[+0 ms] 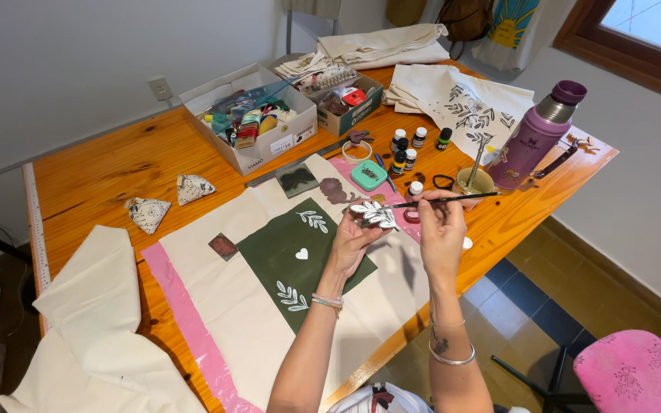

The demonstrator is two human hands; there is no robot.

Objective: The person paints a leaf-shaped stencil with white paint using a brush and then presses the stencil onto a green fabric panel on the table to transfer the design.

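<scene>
My left hand [355,239] holds up a small leaf-shaped stamp [374,213] coated in white paint. My right hand [442,226] grips a thin black paintbrush [437,200] whose tip touches the stamp. Below the hands lies a dark green fabric square [281,248] with white leaf prints and a white heart, resting on cream cloth [223,306] over a pink plastic sheet [185,321].
On the wooden table [109,172] sit small paint bottles [408,145], a teal lid [368,175], a cup with a spoon [474,180], a purple thermos [537,134], two boxes of supplies [258,118], folded printed cloth [464,103], and two cloth pouches [170,200]. A pink chair [636,371] stands at lower right.
</scene>
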